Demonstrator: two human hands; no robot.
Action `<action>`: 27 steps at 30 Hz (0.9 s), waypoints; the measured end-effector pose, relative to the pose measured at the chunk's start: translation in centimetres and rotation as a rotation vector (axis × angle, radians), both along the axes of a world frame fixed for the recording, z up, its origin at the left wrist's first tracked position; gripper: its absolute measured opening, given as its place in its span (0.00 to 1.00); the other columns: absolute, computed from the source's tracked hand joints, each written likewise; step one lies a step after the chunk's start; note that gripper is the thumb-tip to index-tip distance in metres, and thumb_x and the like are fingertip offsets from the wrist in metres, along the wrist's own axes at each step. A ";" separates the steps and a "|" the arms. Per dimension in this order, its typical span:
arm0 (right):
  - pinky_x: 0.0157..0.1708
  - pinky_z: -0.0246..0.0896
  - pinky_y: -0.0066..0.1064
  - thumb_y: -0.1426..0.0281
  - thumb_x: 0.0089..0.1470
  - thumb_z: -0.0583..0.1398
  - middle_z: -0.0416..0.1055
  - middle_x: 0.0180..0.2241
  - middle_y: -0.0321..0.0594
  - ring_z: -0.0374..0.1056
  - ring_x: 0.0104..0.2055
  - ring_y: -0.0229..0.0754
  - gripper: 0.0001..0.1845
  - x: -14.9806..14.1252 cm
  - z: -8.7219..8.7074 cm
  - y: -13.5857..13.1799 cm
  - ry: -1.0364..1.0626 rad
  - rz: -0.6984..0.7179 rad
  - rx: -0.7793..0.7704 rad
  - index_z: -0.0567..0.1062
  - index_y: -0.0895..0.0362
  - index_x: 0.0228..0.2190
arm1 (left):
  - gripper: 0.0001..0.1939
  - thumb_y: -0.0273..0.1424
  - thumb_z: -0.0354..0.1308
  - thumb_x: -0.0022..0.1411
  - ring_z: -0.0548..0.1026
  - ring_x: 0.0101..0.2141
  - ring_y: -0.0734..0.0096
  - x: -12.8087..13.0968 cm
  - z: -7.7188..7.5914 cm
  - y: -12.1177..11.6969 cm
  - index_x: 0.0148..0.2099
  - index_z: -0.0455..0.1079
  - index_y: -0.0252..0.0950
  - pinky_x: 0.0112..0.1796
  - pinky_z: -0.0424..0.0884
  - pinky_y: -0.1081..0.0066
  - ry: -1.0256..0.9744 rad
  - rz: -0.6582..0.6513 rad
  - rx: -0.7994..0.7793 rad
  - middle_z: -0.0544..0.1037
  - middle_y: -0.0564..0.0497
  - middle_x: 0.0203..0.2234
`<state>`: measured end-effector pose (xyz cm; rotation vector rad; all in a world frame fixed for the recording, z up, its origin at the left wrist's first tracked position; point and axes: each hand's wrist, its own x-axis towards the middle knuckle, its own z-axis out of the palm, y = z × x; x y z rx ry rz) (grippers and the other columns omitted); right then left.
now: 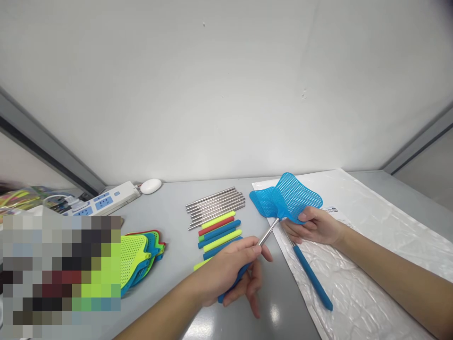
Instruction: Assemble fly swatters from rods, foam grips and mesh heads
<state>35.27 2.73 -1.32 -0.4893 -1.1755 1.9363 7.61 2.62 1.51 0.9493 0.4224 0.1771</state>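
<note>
Behind the gray table (pixel 177 196) rises a pale wall (pixel 226 94). The left hand (pixel 235 271) grips the blue handle of a fly swatter; the right hand (pixel 316 225) pinches its blue mesh head (pixel 296 196). Another blue swatter (pixel 313 278) lies beneath, on white packaging (pixel 368 236), beside the metal rods (pixel 216 205).

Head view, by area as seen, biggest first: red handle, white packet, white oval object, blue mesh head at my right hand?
1. White packet
2. Blue mesh head at the right hand
3. Unranked: white oval object and red handle; the handle is longer but thinner, too close to call.
</note>
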 end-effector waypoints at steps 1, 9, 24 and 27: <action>0.29 0.58 0.34 0.70 0.55 0.50 0.56 0.15 0.37 0.65 0.25 0.42 0.23 0.0 0.0 0.0 -0.003 -0.002 -0.003 0.52 0.54 0.11 | 0.12 0.36 0.42 0.71 0.53 0.07 0.86 0.0 0.0 0.0 0.44 0.64 0.37 0.22 0.73 0.71 0.002 0.001 0.003 0.70 0.59 0.16; 0.29 0.58 0.33 0.69 0.55 0.51 0.56 0.15 0.36 0.64 0.24 0.40 0.23 0.0 0.2 -0.2 -0.026 -0.012 -0.030 0.51 0.54 0.11 | 0.11 0.36 0.43 0.71 0.54 0.07 0.85 0.1 -0.1 -0.2 0.44 0.63 0.37 0.23 0.73 0.71 0.034 0.023 0.040 0.70 0.60 0.15; 0.28 0.58 0.34 0.69 0.55 0.51 0.55 0.14 0.35 0.65 0.23 0.41 0.22 -0.1 0.6 -0.2 -0.059 -0.010 -0.043 0.52 0.53 0.12 | 0.09 0.34 0.44 0.70 0.53 0.07 0.86 0.1 -0.2 -0.3 0.44 0.63 0.37 0.24 0.73 0.71 0.034 0.049 0.045 0.69 0.60 0.16; 0.28 0.58 0.34 0.69 0.54 0.52 0.55 0.14 0.34 0.65 0.23 0.41 0.22 0.0 0.6 -0.3 -0.057 0.005 -0.042 0.52 0.53 0.12 | 0.10 0.34 0.44 0.70 0.53 0.07 0.86 0.1 -0.1 -0.3 0.44 0.64 0.36 0.23 0.73 0.71 0.035 0.045 0.044 0.69 0.60 0.15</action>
